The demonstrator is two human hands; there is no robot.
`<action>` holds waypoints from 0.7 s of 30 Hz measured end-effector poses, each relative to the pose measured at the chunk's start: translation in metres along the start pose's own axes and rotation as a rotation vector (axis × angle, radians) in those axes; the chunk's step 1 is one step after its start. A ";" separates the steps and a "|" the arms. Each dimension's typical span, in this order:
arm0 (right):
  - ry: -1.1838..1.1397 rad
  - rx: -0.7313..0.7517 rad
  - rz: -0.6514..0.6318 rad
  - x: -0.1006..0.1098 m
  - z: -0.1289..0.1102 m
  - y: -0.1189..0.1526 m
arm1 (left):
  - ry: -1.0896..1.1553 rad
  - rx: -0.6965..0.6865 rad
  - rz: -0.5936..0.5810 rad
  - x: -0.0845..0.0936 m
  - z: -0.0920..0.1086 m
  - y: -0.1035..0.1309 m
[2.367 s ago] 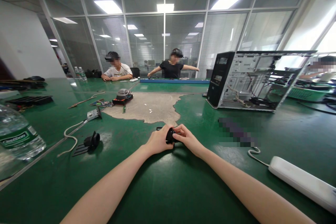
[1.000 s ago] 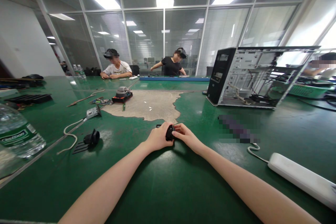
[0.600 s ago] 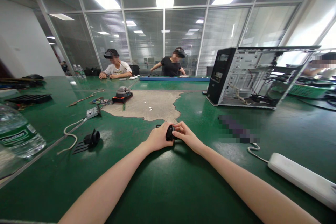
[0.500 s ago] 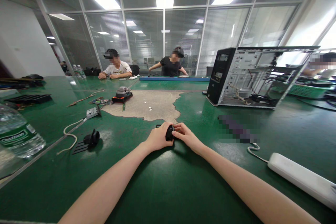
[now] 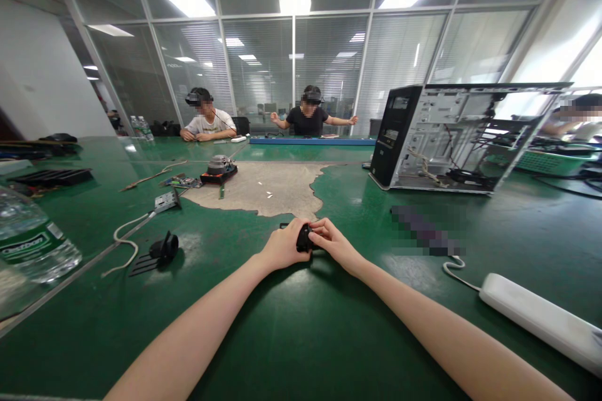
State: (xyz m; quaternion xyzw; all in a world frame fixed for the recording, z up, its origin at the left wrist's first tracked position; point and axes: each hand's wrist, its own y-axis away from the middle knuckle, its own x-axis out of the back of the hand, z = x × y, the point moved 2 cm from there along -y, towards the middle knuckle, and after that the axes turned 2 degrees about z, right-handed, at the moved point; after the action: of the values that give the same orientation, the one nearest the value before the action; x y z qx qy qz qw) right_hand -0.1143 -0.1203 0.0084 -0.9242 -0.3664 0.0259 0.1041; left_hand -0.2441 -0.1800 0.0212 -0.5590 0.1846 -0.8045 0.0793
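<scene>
Between the fingers (image 5: 323,224), black part (image 5: 303,239)

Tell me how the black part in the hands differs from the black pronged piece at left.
The held part is between the left hand and right hand; the pronged piece lies on the green table. The held part is largely hidden by the hands; the pronged piece is in open view. Both are black.

A black part (image 5: 304,239) shows against a green table (image 5: 282,338) with a beige patch (image 5: 291,185); the computer case (image 5: 439,131) is black and silver, the basket (image 5: 548,163) mint green.
</scene>
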 end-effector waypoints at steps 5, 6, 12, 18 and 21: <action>0.062 -0.022 0.034 0.002 0.004 -0.003 | -0.012 0.008 -0.006 -0.001 0.000 -0.001; 0.067 -0.022 0.031 0.002 0.004 -0.004 | -0.015 0.008 -0.008 -0.001 0.000 -0.001; -0.017 0.020 -0.080 0.003 0.001 -0.001 | -0.032 0.021 -0.024 -0.002 -0.002 -0.001; -0.024 0.014 -0.034 0.001 -0.002 0.001 | -0.017 0.010 -0.012 -0.001 -0.001 -0.001; -0.018 -0.001 -0.007 0.000 -0.002 0.000 | -0.015 0.009 -0.009 -0.001 -0.001 -0.001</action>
State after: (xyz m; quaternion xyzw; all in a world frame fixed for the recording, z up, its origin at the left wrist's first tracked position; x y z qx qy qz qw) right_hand -0.1141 -0.1208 0.0105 -0.9227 -0.3708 0.0334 0.1002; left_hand -0.2443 -0.1788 0.0205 -0.5653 0.1780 -0.8015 0.0797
